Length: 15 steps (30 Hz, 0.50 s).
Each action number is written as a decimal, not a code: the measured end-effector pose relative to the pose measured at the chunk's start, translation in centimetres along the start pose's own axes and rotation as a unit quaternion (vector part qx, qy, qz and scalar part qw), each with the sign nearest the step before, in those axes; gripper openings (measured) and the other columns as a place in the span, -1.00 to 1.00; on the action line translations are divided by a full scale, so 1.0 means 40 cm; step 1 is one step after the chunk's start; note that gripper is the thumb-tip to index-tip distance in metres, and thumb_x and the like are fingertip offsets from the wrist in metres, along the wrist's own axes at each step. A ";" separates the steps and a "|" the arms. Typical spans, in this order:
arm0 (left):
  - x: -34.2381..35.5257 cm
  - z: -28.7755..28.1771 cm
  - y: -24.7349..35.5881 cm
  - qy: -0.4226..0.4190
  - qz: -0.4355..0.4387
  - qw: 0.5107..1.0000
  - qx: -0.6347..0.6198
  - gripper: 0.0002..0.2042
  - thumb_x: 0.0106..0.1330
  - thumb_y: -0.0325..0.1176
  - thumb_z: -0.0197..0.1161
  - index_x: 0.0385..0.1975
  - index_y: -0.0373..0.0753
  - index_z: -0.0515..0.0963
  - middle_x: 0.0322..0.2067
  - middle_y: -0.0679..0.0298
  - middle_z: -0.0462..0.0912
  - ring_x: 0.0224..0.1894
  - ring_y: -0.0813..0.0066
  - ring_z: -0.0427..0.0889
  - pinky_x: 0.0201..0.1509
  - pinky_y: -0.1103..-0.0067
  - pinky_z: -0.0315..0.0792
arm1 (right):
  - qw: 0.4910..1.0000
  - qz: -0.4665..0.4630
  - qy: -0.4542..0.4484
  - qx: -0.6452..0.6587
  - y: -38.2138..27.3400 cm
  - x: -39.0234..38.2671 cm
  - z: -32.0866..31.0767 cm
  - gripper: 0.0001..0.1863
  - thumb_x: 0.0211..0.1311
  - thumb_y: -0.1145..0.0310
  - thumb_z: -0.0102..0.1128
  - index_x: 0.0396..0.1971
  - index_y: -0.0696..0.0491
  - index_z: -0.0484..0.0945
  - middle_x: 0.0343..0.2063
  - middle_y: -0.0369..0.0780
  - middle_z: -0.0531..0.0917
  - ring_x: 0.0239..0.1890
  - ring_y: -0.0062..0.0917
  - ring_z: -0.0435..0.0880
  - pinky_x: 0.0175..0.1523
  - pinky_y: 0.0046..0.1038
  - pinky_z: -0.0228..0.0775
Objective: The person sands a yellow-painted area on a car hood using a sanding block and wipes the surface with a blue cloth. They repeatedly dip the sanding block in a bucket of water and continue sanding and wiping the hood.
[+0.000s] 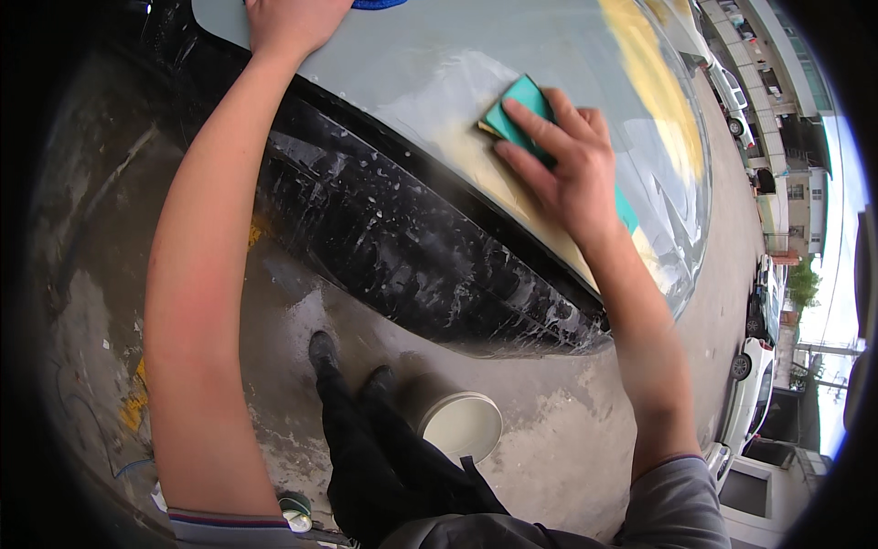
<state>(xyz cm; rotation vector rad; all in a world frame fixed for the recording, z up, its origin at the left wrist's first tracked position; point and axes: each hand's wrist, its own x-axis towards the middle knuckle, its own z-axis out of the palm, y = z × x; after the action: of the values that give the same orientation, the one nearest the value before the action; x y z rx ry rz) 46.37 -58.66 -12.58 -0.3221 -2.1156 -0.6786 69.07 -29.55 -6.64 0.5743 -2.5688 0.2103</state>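
Note:
My right hand (572,160) presses a folded piece of green sandpaper (521,114) against a car body panel (412,55). Thumb and fingers are closed around its sides. The wet panel is grey, with pale yellow filler patches (663,101) and milky smears. Another bit of green (626,210) shows behind my right wrist; whether it belongs to the same piece I cannot tell. My left hand (293,23) lies on the panel at the upper edge of the view, where its fingers are cut off. Close to it is a blue cloth-like thing (378,4).
Below the panel runs black trim (393,238) splashed with whitish spots. A bucket of cloudy liquid (462,428) stands on the wet concrete floor (558,412) beside my legs. A small can (295,512) sits by my left elbow. Parked cars (750,389) line the right side.

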 end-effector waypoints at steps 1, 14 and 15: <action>-0.037 0.036 0.007 0.004 -0.012 1.000 -0.016 -0.55 0.41 -0.03 0.56 0.22 -0.07 0.81 0.23 0.05 0.72 0.36 -0.06 0.63 0.52 0.09 0.45 | 1.000 -0.014 -0.006 -0.019 0.023 -0.013 0.003 -0.46 0.16 0.22 0.71 0.19 -0.14 0.87 0.30 -0.03 0.74 -0.05 -0.11 0.66 0.11 -0.15 0.60; -0.035 0.033 -0.005 0.001 0.000 1.000 -0.001 -0.54 0.42 0.00 0.54 0.23 -0.06 0.80 0.24 0.07 0.72 0.35 -0.07 0.64 0.50 0.10 0.46 | 0.999 0.012 0.001 -0.044 -0.018 -0.087 -0.017 -0.48 0.20 0.28 0.68 0.20 -0.12 0.86 0.27 -0.01 0.75 -0.01 -0.08 0.66 0.16 -0.11 0.61; -0.044 0.029 -0.014 -0.004 0.002 1.000 0.006 -0.54 0.42 0.00 0.55 0.23 -0.06 0.80 0.23 0.07 0.72 0.35 -0.06 0.64 0.50 0.10 0.46 | 0.999 0.004 -0.013 -0.042 -0.042 -0.192 -0.029 -0.43 0.14 0.22 0.72 0.21 -0.15 0.87 0.29 0.02 0.75 0.02 -0.10 0.68 0.17 -0.08 0.59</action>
<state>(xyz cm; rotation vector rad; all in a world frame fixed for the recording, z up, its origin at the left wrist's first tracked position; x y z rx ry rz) 46.40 -58.43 -14.73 -0.3235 -2.1258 -0.6630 76.36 -28.02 -9.42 0.5394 -2.5919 0.0977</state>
